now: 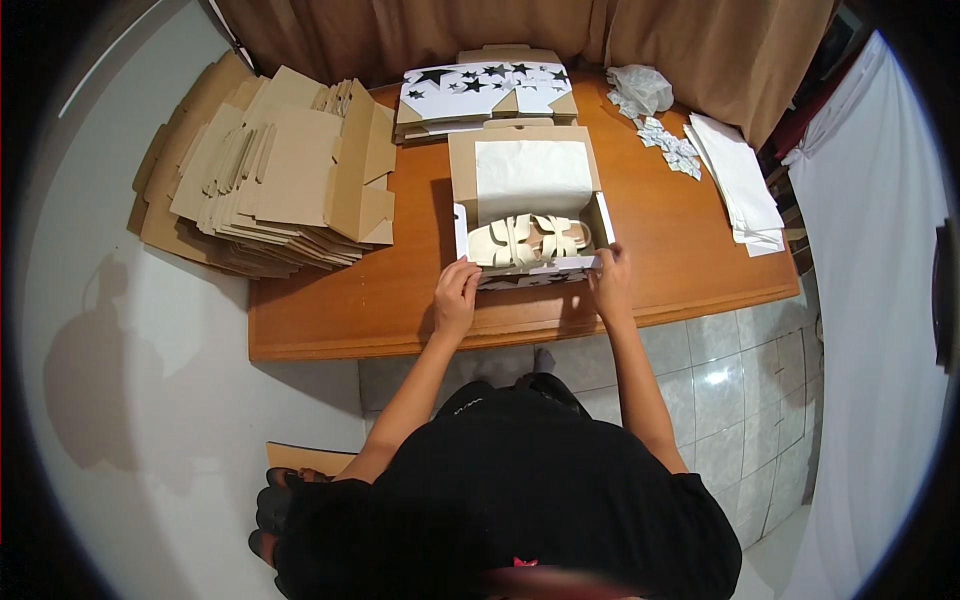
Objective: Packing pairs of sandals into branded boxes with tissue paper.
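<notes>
An open box [528,215] holding cream sandals [528,240] is being gripped at its near wall, at the near middle of the wooden counter [340,320], the left hand [455,297] being set on the near left corner and the right hand [610,280] on the near right corner, fingers curled over the rim. The lid is being kept folded back, white tissue [530,172] being shown inside it. Flat cardboard blanks [265,180] are being stacked at the left, star-printed boxes [490,90] behind, and white paper sheets [740,185] with crumpled paper [640,90] at the right.
</notes>
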### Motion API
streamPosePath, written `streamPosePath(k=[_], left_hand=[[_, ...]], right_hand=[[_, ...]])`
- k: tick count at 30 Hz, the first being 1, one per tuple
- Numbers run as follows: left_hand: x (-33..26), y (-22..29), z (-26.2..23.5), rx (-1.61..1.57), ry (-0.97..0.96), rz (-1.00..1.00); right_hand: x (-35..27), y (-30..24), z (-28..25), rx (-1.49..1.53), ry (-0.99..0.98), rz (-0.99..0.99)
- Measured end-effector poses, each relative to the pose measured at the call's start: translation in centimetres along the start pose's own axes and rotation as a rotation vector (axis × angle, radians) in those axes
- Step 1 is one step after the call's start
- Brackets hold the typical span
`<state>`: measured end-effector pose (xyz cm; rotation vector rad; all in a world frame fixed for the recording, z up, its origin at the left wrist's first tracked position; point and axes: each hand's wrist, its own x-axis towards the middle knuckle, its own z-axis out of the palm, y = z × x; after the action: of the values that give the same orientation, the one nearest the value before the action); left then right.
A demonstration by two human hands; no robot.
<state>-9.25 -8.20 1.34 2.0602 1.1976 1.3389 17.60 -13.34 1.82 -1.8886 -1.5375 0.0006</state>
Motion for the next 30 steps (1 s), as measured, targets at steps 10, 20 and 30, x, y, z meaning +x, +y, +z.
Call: streamPosePath(k=[10, 20, 30], left_hand=[[-0.6, 0.4, 1.2, 0.035, 0.089, -0.107], [-1.6, 0.4, 1.9, -0.008, 0.14, -0.05], [-2.0, -0.6, 1.8, -0.042, 0.069, 0.016]], right_hand=[[-0.7, 1.2, -0.2, 0.099, 0.057, -0.122], [-0.2, 2.8, -0.7, 0.066, -0.095, -0.279], [3.1, 4.0, -3.9, 0.2, -0.192, -0.447]])
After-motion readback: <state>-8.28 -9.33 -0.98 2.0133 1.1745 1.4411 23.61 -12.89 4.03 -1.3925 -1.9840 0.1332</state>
